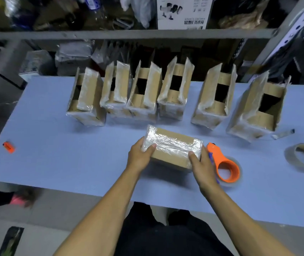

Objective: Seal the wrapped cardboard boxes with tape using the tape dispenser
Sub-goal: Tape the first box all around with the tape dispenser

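Shelving is backing a blue table (58, 163) where six open boxes (167, 93) are waiting. Left hand (140, 157) and right hand (202, 168) are clamping the closed box (171, 148), likely steadying it for taping; tape dispenser (225, 167) is lying beside.

Upside-down print on the white shelf box (183, 12) is unreadable.

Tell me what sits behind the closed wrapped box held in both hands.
Behind the closed film-wrapped cardboard box, farther along the blue table, stands a row of six wrapped cardboard boxes with flaps up. Their insides show only dark; contents cannot be seen.
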The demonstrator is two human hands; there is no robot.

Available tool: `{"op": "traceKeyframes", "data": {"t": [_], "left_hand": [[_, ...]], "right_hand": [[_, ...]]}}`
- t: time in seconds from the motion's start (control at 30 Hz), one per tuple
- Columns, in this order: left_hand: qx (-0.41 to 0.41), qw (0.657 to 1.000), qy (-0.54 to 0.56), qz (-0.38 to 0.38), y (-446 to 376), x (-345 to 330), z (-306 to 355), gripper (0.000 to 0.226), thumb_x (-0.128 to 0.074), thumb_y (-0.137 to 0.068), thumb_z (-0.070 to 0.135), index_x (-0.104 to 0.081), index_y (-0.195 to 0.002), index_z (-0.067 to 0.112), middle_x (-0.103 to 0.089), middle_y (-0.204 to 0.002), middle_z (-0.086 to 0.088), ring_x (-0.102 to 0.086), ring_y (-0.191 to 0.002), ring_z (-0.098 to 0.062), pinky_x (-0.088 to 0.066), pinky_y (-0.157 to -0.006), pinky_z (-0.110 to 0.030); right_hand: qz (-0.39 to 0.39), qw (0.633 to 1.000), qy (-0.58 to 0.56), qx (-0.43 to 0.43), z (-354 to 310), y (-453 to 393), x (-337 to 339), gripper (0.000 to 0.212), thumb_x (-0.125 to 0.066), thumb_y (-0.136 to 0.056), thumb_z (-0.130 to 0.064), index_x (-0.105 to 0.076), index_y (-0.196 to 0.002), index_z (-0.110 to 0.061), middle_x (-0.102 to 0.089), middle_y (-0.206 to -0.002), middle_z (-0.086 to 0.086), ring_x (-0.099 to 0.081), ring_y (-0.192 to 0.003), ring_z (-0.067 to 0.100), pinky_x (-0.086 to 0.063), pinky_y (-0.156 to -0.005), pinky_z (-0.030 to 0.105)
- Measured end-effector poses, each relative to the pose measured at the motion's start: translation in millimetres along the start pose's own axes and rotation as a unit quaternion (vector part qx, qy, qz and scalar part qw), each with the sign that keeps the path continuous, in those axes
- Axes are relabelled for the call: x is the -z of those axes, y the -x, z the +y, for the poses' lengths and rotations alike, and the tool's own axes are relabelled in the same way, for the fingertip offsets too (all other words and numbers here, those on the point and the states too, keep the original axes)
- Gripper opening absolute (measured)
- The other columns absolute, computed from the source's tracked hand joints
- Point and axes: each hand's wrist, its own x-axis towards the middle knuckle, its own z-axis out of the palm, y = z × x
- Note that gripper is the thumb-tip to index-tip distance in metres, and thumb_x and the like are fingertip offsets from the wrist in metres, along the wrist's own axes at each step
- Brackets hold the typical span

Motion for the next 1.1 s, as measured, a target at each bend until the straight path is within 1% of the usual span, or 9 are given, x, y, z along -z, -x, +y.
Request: {"op": "traceKeyframes", "data": {"t": [0.1, 0.2, 0.47, 0.57, 0.77, 0.87, 0.97, 1.03, 1.1], "left_hand": [[-0.010, 0.999, 0.038, 0.015, 6, 14, -8, 0.010, -0.069, -0.087, 0.036, -0.072, -0.097, 0.039, -0.077, -0.099, 0.010, -0.071, -0.098, -0.017, -0.055, -0.096, -0.048], [-0.020, 0.998, 0.045, 0.041, 12, 41, -16, 0.020, -0.066, -0.083, 0.047, -0.072, -0.101, 0.040, -0.076, -0.098, 0.014, -0.071, -0.096, -0.012, -0.056, -0.094, -0.046], [-0.019, 0.990, 0.067, 0.127, 3, 170, -55, 0.022, -0.066, -0.081, 0.050, -0.073, -0.097, 0.037, -0.077, -0.092, 0.014, -0.072, -0.092, -0.012, -0.057, -0.091, -0.046], [-0.011, 0.989, 0.075, 0.130, -14, 229, -79, 0.025, -0.067, -0.081, 0.047, -0.074, -0.098, 0.030, -0.077, -0.091, 0.010, -0.072, -0.092, -0.016, -0.057, -0.090, -0.048], [0.007, 0.989, 0.085, 0.120, -51, 329, -123, 0.010, -0.071, -0.090, 0.033, -0.074, -0.096, 0.026, -0.076, -0.088, 0.010, -0.071, -0.089, -0.016, -0.059, -0.087, -0.046], [0.018, 0.990, 0.092, 0.104, -64, 364, -139, 0.009, -0.071, -0.090, 0.032, -0.073, -0.096, 0.027, -0.076, -0.090, 0.009, -0.072, -0.091, -0.017, -0.059, -0.087, -0.048], [0.004, 0.991, 0.099, 0.086, -75, 388, -146, 0.010, -0.070, -0.089, 0.033, -0.073, -0.098, 0.031, -0.076, -0.093, 0.010, -0.071, -0.095, -0.017, -0.058, -0.090, -0.044], [-0.003, 0.993, 0.102, 0.064, -87, 400, -146, 0.010, -0.071, -0.090, 0.029, -0.074, -0.098, 0.033, -0.077, -0.095, 0.010, -0.071, -0.098, -0.018, -0.056, -0.090, -0.039], [-0.001, 0.994, 0.103, 0.027, -101, 412, -142, 0.012, -0.071, -0.092, 0.021, -0.075, -0.099, 0.030, -0.078, -0.096, 0.008, -0.072, -0.098, -0.018, -0.056, -0.089, -0.035]], "right_hand": [[-0.012, 1.000, 0.027, -0.007, -2, 0, -12, 0.055, -0.047, -0.100, -0.039, -0.028, -0.152, -0.037, -0.050, -0.135, -0.016, -0.049, -0.118, 0.009, -0.036, -0.098, 0.029], [-0.046, 0.997, 0.062, 0.011, -14, 2, -32, 0.058, -0.042, -0.101, -0.047, -0.021, -0.154, -0.040, -0.048, -0.130, -0.019, -0.047, -0.113, 0.007, -0.033, -0.093, 0.026], [-0.111, 0.992, 0.041, 0.053, -57, 23, -163, 0.044, -0.042, -0.102, -0.047, -0.037, -0.146, -0.042, -0.055, -0.127, -0.024, -0.054, -0.110, 0.003, -0.040, -0.093, 0.027], [-0.112, 0.991, 0.049, 0.050, -66, 29, -227, 0.041, -0.043, -0.101, -0.047, -0.043, -0.141, -0.041, -0.056, -0.116, -0.033, -0.054, -0.103, -0.005, -0.040, -0.089, 0.026], [-0.077, 0.993, 0.085, 0.025, -83, 47, -338, 0.041, -0.043, -0.099, -0.048, -0.047, -0.138, -0.034, -0.061, -0.123, -0.010, -0.060, -0.106, 0.016, -0.048, -0.091, 0.036], [-0.066, 0.994, 0.087, 0.017, -88, 57, -378, 0.039, -0.042, -0.100, -0.047, -0.046, -0.136, -0.034, -0.060, -0.121, -0.012, -0.060, -0.103, 0.013, -0.046, -0.086, 0.033], [-0.058, 0.995, 0.078, 0.011, -92, 65, -403, 0.035, -0.046, -0.100, -0.044, -0.045, -0.134, -0.037, -0.059, -0.121, -0.016, -0.059, -0.104, 0.009, -0.044, -0.084, 0.029], [-0.060, 0.997, 0.056, -0.010, -98, 61, -408, 0.053, -0.057, -0.096, -0.039, -0.037, -0.144, -0.033, -0.052, -0.139, -0.009, -0.054, -0.122, 0.011, -0.046, -0.099, 0.032], [-0.066, 0.992, 0.105, 0.005, -107, 50, -403, 0.081, -0.070, -0.089, -0.035, -0.023, -0.155, -0.027, -0.030, -0.156, -0.008, -0.032, -0.142, 0.011, -0.030, -0.116, 0.034]]}}
